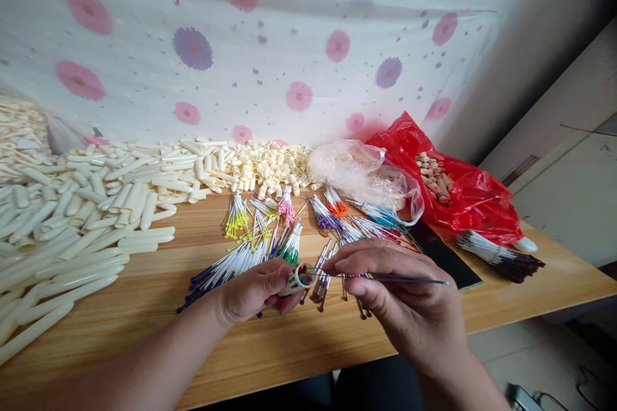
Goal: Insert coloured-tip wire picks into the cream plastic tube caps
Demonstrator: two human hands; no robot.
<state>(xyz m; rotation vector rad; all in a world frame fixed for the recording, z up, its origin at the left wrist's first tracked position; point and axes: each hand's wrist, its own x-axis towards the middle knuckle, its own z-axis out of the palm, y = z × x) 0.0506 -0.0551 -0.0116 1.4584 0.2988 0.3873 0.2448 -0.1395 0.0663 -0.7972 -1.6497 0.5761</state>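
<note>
My left hand (270, 289) is closed around a short cream plastic tube (295, 280), its open end turned right, with small coloured bits showing inside. My right hand (400, 295) pinches a thin dark metal tool (409, 279) held nearly level. The tool's fine tip reaches the tube's open mouth; whether it touches anything inside I cannot tell. Below and behind the hands lie bundles of white sticks with coloured tips: blue (226, 276), green (292, 244), yellow (236, 218) and brown (321, 289). My right hand partly covers some of these sticks.
Long cream plastic tubes (96, 237) are heaped at left, with short slotted tubes (274, 164) behind. A clear plastic bag (347, 164) and a red bag (482, 199) stand back right. Dark-tipped sticks (499, 255) lie near a black flat panel (446, 257) on the wooden table (270, 359).
</note>
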